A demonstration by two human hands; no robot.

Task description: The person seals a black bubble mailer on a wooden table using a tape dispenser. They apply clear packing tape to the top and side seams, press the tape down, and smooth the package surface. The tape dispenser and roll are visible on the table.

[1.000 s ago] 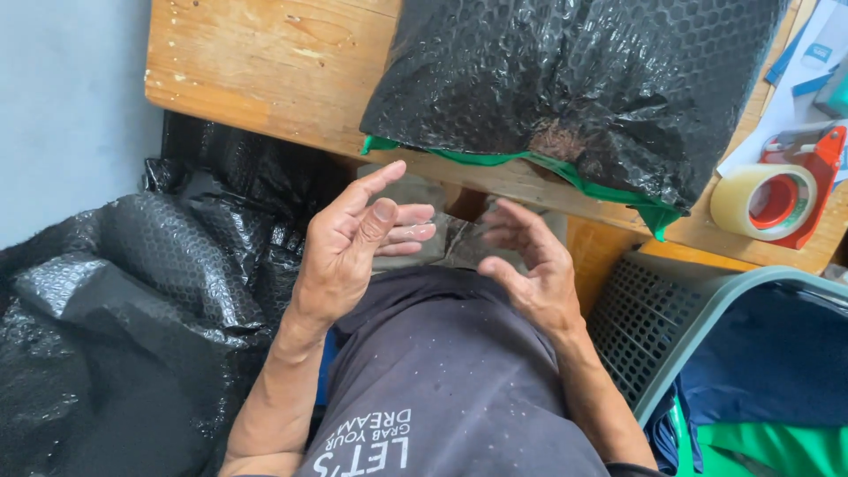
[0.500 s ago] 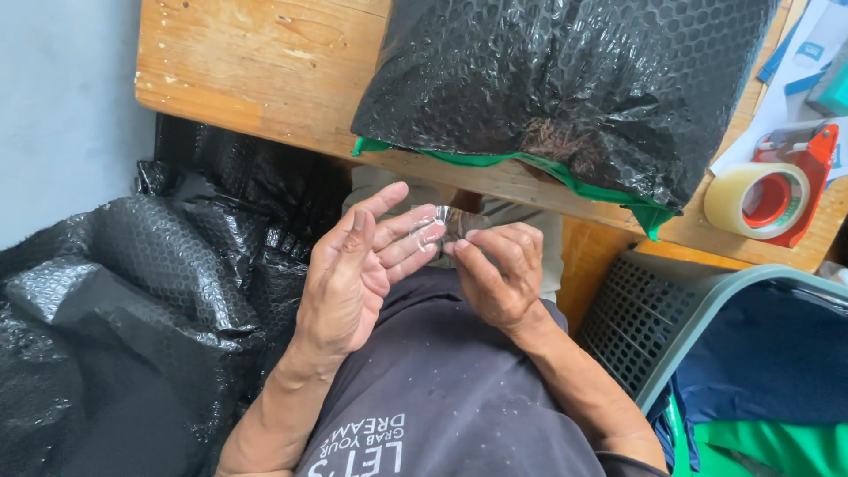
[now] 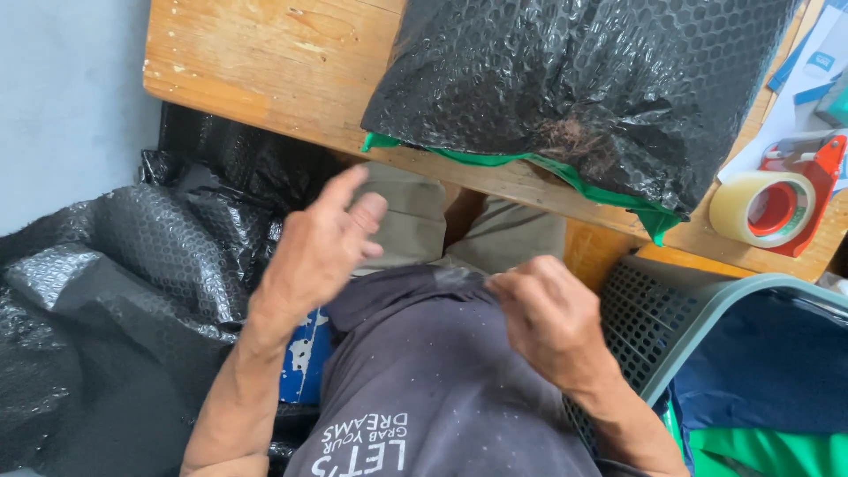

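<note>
The left hand (image 3: pixel 314 252) hovers over the person's lap with fingers loosely spread and holds nothing. The right hand (image 3: pixel 549 320) curls narrow, fingertips pinching the dark shirt (image 3: pixel 442 389) at the belly; whether anything small sits between them cannot be told. Beyond both hands, a parcel (image 3: pixel 583 84) wrapped in black bubble wrap, dimpled and glossy, with a green edge showing underneath, lies on the worn wooden desk (image 3: pixel 265 62). A tape roll (image 3: pixel 764 208) in a red dispenser sits at its right. Crumpled black bubble wrap (image 3: pixel 106 291) heaps at the left. A grey perforated plastic basket (image 3: pixel 671 309) at the right holds blue and green fabric.
</note>
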